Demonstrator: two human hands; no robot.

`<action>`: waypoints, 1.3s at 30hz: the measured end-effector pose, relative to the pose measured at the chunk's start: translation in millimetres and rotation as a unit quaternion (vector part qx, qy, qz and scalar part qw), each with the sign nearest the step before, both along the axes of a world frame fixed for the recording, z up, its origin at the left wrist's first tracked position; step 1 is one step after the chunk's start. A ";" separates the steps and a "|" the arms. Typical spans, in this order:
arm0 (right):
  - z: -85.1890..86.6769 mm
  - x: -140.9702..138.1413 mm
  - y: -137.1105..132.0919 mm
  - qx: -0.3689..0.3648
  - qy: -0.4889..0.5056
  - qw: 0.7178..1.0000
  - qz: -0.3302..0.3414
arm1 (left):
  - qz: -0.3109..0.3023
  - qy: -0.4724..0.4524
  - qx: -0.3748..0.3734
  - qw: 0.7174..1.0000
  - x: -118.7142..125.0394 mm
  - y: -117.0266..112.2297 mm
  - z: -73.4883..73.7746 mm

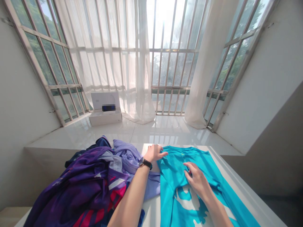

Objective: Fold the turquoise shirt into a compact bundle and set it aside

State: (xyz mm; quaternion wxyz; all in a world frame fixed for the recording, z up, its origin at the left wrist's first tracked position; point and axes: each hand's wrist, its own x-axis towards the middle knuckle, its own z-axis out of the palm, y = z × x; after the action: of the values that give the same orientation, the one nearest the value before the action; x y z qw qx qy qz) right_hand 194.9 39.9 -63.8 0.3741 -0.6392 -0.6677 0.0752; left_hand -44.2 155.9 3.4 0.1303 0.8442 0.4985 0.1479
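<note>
Seemingly to flatten it, the spread right hand [196,179] presses the blue shirt [180,189] on the table [151,211]; the loosely curled left hand [155,153] touches its edge beside purple clothes [87,186]

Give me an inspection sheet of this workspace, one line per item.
Surface: white table, heaped on its left part.
Job's things: turquoise garment with a white print, laid out flat.
Clutter: purple and pink patterned garment, lilac garment, and navy garment in a heap.
Hands: left hand, wearing a black wristwatch, touches the turquoise edge; right hand lies open on the turquoise.
Cables: nothing seen.
Surroundings: white box on a glossy white ledge, sheer curtains, barred windows.
</note>
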 end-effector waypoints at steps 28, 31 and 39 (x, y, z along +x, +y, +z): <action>-11.3 -3.9 3.6 0.031 -0.095 0.993 -0.056 | 0.062 0.058 0.023 0.996 -1.7 -0.7 -1.1; -16.9 -10.0 5.4 0.027 -0.135 0.989 -0.045 | 0.025 0.049 0.043 0.998 13.4 -8.8 3.2; -42.4 -4.1 4.9 0.009 -0.255 0.965 0.058 | -0.149 0.043 0.049 0.987 63.0 -41.1 -20.0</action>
State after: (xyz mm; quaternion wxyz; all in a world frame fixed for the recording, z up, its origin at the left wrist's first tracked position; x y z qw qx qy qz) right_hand 190.8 44.7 -106.2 0.1917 -0.5943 -0.7774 -0.0747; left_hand 18.8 114.8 -16.6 0.0876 0.9199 0.3645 0.1149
